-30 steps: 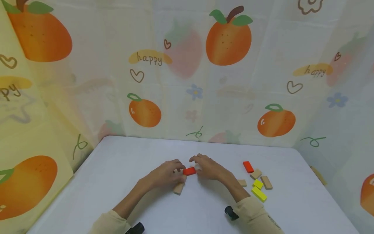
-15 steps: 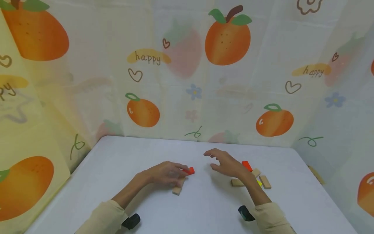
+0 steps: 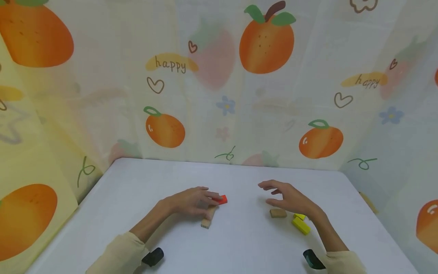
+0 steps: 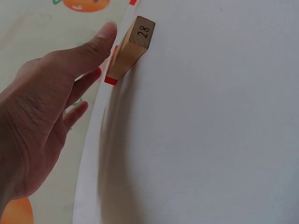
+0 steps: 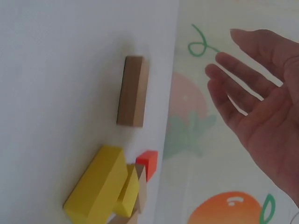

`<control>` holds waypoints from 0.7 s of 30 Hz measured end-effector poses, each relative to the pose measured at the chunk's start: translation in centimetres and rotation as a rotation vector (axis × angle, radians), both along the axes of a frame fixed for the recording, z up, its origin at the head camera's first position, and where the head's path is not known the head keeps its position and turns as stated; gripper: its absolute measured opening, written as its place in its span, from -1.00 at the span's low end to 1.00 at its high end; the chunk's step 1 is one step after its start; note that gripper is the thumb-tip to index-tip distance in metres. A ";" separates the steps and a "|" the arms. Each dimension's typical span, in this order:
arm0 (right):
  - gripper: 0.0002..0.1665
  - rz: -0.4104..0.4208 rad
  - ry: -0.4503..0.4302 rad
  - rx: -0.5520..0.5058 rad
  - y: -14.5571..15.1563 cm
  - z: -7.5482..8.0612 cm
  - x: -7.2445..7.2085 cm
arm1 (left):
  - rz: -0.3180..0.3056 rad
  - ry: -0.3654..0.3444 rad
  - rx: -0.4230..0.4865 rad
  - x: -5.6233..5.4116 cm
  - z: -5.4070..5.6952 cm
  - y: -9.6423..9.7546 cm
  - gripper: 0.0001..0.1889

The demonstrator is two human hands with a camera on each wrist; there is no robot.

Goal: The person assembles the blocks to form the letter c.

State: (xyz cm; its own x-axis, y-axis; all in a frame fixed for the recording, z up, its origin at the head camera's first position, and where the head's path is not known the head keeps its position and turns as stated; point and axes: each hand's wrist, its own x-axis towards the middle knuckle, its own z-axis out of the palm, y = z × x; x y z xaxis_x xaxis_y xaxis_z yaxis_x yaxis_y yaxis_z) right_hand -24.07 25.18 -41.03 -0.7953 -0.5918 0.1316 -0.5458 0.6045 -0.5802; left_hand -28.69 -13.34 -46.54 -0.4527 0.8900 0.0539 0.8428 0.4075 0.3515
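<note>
My left hand (image 3: 191, 201) hovers with relaxed fingers at a natural wood block (image 3: 206, 221) and a red block (image 3: 223, 199) set across its far end. In the left wrist view, the thumb is close to the wood block (image 4: 133, 49), whose near end reads "28"; the red block (image 4: 111, 80) shows behind it, partly hidden. My right hand (image 3: 292, 197) is raised above the table with its fingers loosely spread, holding nothing. Closest below it lies another wood block (image 3: 278, 213), which the right wrist view shows alone on the white surface.
Two yellow blocks (image 3: 301, 225) lie under the right forearm. In the right wrist view, a red block (image 5: 147, 163) and wood blocks sit behind the yellow block (image 5: 96, 186). The white tabletop (image 3: 239, 243) ends at a fruit-printed cloth backdrop (image 3: 205, 99).
My right hand has drawn away from the red block and moved right, over the loose blocks. My left hand stays by the wood and red blocks, its fingers now reaching over the red one.
</note>
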 end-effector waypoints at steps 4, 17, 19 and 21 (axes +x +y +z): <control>-0.44 -0.027 0.012 -0.009 1.6 0.1 0.5 | -0.027 0.019 0.002 -0.3 0.2 0.0 -0.51; -0.41 -0.184 0.043 0.001 6.6 0.9 0.9 | 0.015 -0.036 -0.008 -0.5 -0.3 -0.1 -0.54; -0.40 -0.197 0.053 0.018 7.3 0.8 0.9 | 0.024 -0.052 -0.001 -0.5 -0.3 -0.2 -0.56; -0.40 -0.208 0.063 0.036 8.0 0.7 0.8 | 0.030 -0.058 0.006 -0.5 -0.3 -0.2 -0.58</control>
State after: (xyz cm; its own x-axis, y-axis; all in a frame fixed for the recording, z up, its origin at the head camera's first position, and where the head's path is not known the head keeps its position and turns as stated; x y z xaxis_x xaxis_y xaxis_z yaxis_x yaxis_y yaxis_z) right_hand -23.25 33.16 -40.37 -0.8916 -0.4212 0.1662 -0.4416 0.7275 -0.5252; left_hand -29.16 -13.50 -46.85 -0.4816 0.8758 0.0323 0.8084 0.4297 0.4024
